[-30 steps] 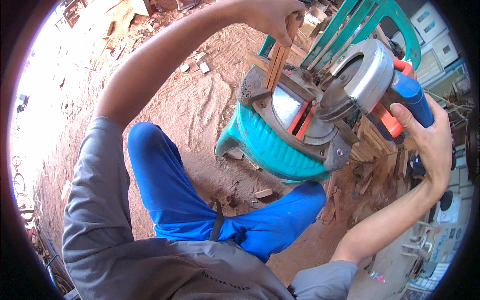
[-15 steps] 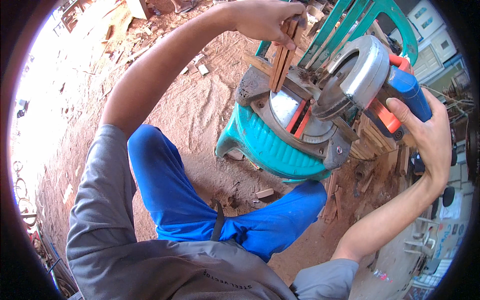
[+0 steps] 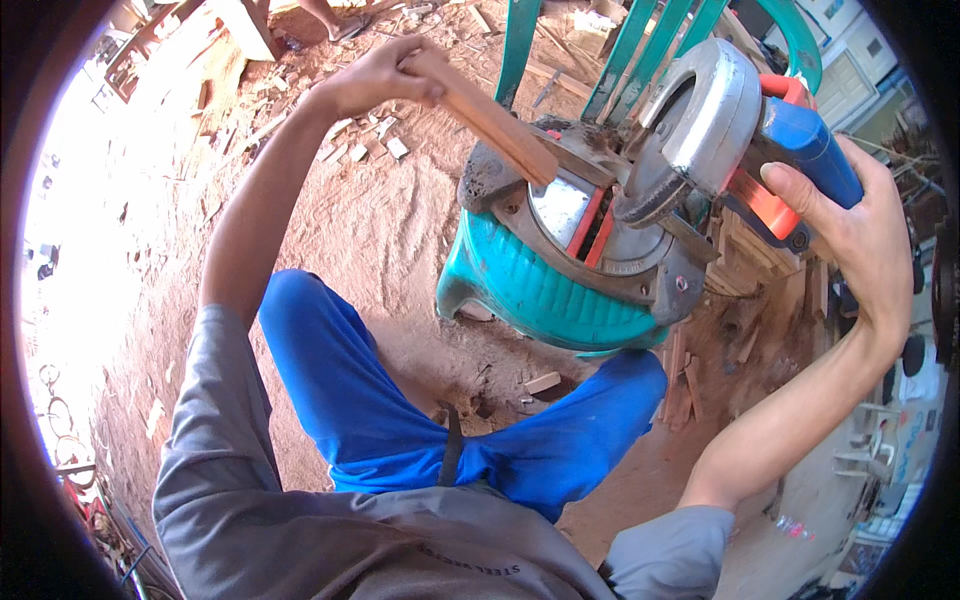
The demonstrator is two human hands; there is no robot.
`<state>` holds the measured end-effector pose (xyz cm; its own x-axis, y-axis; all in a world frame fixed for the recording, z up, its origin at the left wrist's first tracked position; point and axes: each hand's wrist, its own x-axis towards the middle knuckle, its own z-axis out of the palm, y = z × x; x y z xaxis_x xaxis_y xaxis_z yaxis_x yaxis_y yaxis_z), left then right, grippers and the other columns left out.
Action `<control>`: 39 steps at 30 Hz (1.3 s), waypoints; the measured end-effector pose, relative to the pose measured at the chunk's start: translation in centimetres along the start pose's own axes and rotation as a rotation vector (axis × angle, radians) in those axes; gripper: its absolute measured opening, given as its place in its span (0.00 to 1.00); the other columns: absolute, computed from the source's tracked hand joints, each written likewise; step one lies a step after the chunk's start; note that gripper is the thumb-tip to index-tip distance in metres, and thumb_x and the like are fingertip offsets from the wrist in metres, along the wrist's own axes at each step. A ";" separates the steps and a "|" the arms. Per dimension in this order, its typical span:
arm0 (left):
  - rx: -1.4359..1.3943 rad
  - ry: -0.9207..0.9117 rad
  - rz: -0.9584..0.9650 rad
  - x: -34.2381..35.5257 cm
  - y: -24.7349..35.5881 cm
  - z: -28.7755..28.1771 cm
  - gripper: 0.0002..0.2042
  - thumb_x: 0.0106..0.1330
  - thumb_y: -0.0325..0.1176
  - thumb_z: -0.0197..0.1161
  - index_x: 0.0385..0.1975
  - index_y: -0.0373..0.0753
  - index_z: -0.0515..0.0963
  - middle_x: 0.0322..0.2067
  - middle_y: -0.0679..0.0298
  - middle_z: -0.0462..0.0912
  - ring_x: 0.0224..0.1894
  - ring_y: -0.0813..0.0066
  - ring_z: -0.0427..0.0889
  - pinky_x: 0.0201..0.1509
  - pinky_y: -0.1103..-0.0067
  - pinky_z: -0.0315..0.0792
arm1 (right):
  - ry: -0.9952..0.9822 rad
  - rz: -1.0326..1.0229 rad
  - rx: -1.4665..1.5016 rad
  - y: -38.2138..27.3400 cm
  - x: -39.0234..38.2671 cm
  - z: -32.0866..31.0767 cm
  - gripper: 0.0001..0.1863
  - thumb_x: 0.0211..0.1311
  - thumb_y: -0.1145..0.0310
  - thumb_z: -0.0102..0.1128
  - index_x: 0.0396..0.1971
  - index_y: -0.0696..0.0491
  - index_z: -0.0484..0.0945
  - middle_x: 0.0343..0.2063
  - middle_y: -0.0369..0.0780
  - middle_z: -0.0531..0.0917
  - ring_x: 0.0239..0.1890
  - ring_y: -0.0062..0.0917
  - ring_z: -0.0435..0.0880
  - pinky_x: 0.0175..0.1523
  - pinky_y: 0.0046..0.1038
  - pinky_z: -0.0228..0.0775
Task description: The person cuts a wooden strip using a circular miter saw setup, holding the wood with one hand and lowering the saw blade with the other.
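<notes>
A reddish wooden strip (image 3: pixel 492 122) is gripped at its far end by my left hand (image 3: pixel 385 80), fingers closed round it. It slants down to the right, with its lower end over the left side of the mitre saw's metal base (image 3: pixel 560 208); whether it touches the base I cannot tell. My right hand (image 3: pixel 868 225) is wrapped round the blue and orange saw handle (image 3: pixel 808 145), thumb on the near side. The saw's silver blade guard (image 3: pixel 722 125) stands raised above the base, and the blade is mostly hidden. Red inserts (image 3: pixel 592 230) line the base's slot.
The saw rests on a green plastic chair (image 3: pixel 535 285) whose slatted back rises behind it. Wood offcuts (image 3: pixel 398 148) and sawdust cover the ground at the far left. More wooden strips (image 3: pixel 680 385) lie right of the chair, near my knee. Another person's foot (image 3: pixel 345 27) shows at the top.
My left hand has moved left and slightly nearer, swinging the wood from steep to slanted, away from the fence. My right hand stays on the handle, with the saw head still raised.
</notes>
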<state>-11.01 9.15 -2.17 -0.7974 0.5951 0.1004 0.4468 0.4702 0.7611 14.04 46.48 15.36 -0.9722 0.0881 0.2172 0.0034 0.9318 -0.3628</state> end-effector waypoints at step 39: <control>-0.740 0.101 -0.133 -2.5 -6.6 11.7 0.22 0.77 0.44 0.58 0.58 0.30 0.75 0.43 0.64 0.81 0.46 0.74 0.82 0.59 0.71 0.79 | 0.022 -0.005 -0.043 0.2 0.0 0.1 0.25 0.55 0.47 0.74 0.35 0.57 0.84 0.26 0.33 0.83 0.29 0.16 0.80 0.37 0.22 0.69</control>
<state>-7.18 12.20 -14.92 -0.8748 0.4845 0.0091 -0.0158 -0.0472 0.9988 14.01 46.61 15.19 -0.9667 0.0912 0.2391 0.0096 0.9466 -0.3223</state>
